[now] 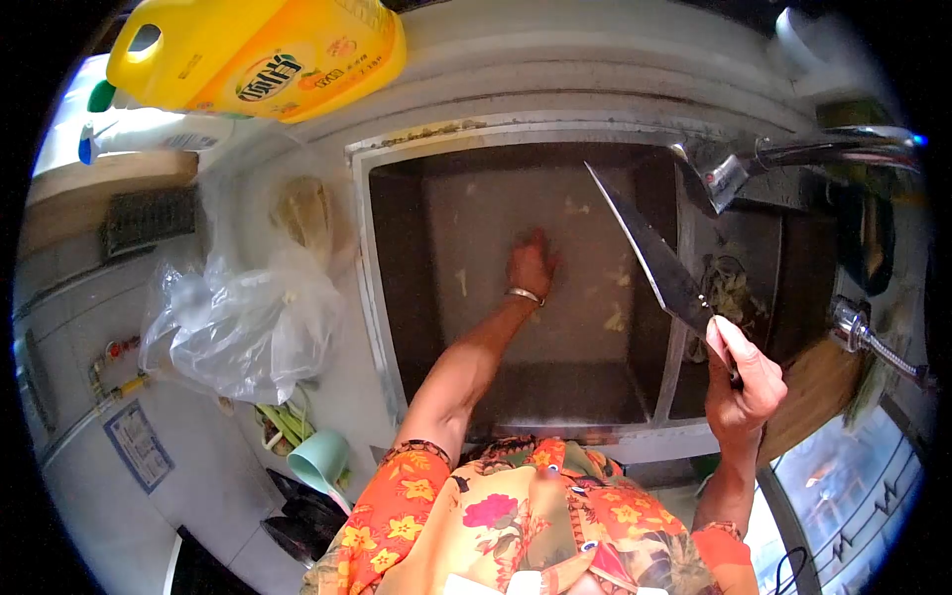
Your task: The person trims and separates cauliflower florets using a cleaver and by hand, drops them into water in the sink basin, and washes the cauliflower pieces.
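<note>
My right hand is closed around the handle of a kitchen knife. The dark, broad blade tapers to a point up and to the left, above the right part of a large metal sink. Down inside that basin is my left hand, a bracelet on its wrist. Its fingers are dim and smeared, so whether they hold anything is unclear. Small pale scraps lie scattered over the sink's bottom, several of them to the right of the left hand.
A chrome faucet stands at the back right. Beside the large basin, a smaller one holds a pale greenish heap. Left of the sink lies a clear plastic bag, with a teal cup nearer me. A yellow detergent jug sits behind.
</note>
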Motion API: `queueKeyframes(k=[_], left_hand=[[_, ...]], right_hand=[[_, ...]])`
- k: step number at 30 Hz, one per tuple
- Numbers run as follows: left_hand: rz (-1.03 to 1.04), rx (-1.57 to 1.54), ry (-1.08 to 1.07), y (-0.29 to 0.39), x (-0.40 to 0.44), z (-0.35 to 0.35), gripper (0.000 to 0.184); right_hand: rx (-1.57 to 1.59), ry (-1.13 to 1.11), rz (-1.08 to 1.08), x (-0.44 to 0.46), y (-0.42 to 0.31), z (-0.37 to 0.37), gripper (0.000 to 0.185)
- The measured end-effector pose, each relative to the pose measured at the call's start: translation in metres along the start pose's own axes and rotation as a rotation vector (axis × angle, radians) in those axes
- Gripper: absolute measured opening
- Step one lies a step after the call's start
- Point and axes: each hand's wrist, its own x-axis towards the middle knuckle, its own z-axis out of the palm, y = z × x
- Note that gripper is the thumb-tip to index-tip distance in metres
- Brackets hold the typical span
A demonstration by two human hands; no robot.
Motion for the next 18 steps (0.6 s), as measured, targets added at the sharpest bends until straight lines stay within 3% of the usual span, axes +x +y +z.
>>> queueKeyframes(k=[3,5,7,10,15,18], left_hand=[[0.125,0.009,-0.105,-0.004,0.012,-0.003,0.034],[-0.123,-0.188,0.131,-0.003,0.019,-0.021,0.024],[-0.147,-0.321,0.471,-0.029,0.046,-0.032,0.022],[-0.331,-0.278,0.492,-0.043,0.068,-0.059,0.023],[-0.185,-0.01,0.456,-0.081,0.115,-0.038,0.021],[-0.07,-0.026,0.349,-0.084,0.121,-0.031,0.018]], right_hand=[[0.019,-0.023,0.019,0.0,0.002,0.002,0.02],[0.05,-0.024,0.033,0.0,0.004,0.005,0.021],[0.089,-0.008,-0.026,0.005,0.007,0.012,0.024],[0.122,-0.028,-0.048,0.006,0.005,0.018,0.025],[0.123,-0.074,-0.019,0.004,0.008,0.023,0.025],[0.108,-0.092,-0.012,0.006,0.007,0.024,0.025]])
